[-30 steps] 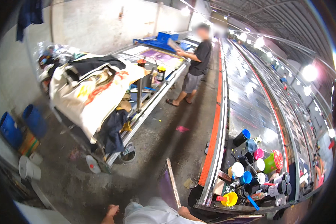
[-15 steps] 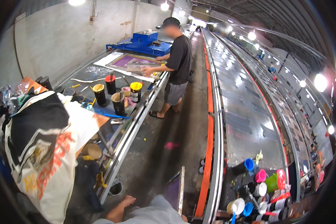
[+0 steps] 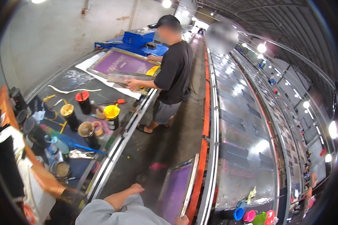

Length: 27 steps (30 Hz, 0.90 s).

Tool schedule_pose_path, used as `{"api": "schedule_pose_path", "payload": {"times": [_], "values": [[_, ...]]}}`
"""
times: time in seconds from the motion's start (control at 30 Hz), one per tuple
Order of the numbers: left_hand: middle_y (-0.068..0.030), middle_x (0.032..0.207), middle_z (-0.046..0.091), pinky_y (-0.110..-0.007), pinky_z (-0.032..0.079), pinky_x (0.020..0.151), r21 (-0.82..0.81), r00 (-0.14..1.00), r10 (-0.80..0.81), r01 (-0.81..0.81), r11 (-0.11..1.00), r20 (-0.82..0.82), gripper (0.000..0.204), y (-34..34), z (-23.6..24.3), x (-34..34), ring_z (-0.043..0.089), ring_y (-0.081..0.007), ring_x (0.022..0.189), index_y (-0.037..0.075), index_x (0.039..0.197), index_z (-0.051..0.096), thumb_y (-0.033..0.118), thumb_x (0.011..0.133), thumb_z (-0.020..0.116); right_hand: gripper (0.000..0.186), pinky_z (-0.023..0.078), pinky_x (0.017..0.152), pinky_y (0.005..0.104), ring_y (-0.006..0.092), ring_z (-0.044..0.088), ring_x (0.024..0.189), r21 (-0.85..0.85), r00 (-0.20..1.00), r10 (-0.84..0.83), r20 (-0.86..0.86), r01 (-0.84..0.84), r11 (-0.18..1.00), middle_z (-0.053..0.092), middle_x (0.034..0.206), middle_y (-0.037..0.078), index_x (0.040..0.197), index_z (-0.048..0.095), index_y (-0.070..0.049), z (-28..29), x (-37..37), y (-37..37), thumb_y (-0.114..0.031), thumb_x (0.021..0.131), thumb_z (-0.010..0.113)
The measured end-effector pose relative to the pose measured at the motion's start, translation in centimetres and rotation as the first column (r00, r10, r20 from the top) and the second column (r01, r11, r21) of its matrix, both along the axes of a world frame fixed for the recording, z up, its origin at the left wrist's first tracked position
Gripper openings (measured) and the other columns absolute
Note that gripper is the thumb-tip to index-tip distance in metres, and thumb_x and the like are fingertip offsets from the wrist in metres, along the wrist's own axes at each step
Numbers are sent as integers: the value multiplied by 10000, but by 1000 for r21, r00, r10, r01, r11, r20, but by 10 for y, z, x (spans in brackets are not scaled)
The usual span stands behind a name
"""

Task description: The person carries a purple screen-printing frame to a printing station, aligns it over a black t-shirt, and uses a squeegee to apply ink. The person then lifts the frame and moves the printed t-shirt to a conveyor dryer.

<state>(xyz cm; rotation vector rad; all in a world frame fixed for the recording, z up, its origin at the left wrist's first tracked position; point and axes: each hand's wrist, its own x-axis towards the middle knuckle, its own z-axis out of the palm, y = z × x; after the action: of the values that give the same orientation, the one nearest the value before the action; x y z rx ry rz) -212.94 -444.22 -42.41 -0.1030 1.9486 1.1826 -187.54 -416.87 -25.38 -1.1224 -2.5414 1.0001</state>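
Note:
A screen-printing frame with purple mesh stands tilted at my right side, its pale rim upward. My right hand grips its lower end at the bottom of the view; part of that hand is cut off. My left hand is held in front of my body over the floor, its fingers curled in with nothing visible in them. Ahead on the left, a person in black shirt and cap bends over another purple printing screen on the long table, both hands at its near edge. Yellow ink lies at that screen's corner.
Ink pots, including a yellow one and a red-lidded one, crowd the left table beside a blue-handled tool. A blue machine stands beyond. An orange rail borders the right table, with coloured tubs near its end.
My view has shifted forward and left. More of the purple frame at my right shows, with my right hand on it. The other person's screen is more tilted into view, showing yellow ink.

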Motion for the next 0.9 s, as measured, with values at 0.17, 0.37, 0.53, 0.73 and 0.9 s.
{"api": "schedule_pose_path", "payload": {"times": [0.17,0.37,0.53,0.73,0.9], "values": [[-100,936,744,-369,537,796,-28,984,-165,167,986,64,527,96,42,-102,688,-213,853,42,992,767,544,869,663,148,402,553,347,149,489,641,-335,928,-212,-305,104,936,569,709,24,850,639,-9,85,-67,29,-151,866,678],[-221,1331,592,-434,437,1027,186,964,-212,181,966,161,845,154,66,-210,553,-335,1246,-8,1345,577,709,907,484,335,360,546,296,124,442,661,-270,921,-206,-330,117,956,575,752,29,1064,659,23,207,-151,62,-225,859,754],[-178,1552,366,-417,218,1192,463,959,-281,232,856,41,932,218,131,-265,295,-299,1458,25,1475,427,767,913,369,396,394,593,317,158,482,714,-170,888,-263,-378,212,962,587,824,57,1124,626,15,260,-220,99,-251,856,744],[-104,1601,287,-413,212,1197,788,903,-376,74,611,207,909,287,162,-312,262,-247,1466,64,1546,303,747,947,314,473,434,649,343,198,530,777,-59,865,-172,-471,164,985,602,909,90,1197,586,7,306,-317,155,-282,852,732],[-83,1555,373,-400,340,1130,820,844,-306,-240,520,441,841,282,227,-360,383,-229,1393,65,1491,405,714,967,307,538,468,696,364,232,571,829,29,826,-62,-560,94,995,614,981,118,1258,552,0,345,-399,207,-307,849,723]]}}
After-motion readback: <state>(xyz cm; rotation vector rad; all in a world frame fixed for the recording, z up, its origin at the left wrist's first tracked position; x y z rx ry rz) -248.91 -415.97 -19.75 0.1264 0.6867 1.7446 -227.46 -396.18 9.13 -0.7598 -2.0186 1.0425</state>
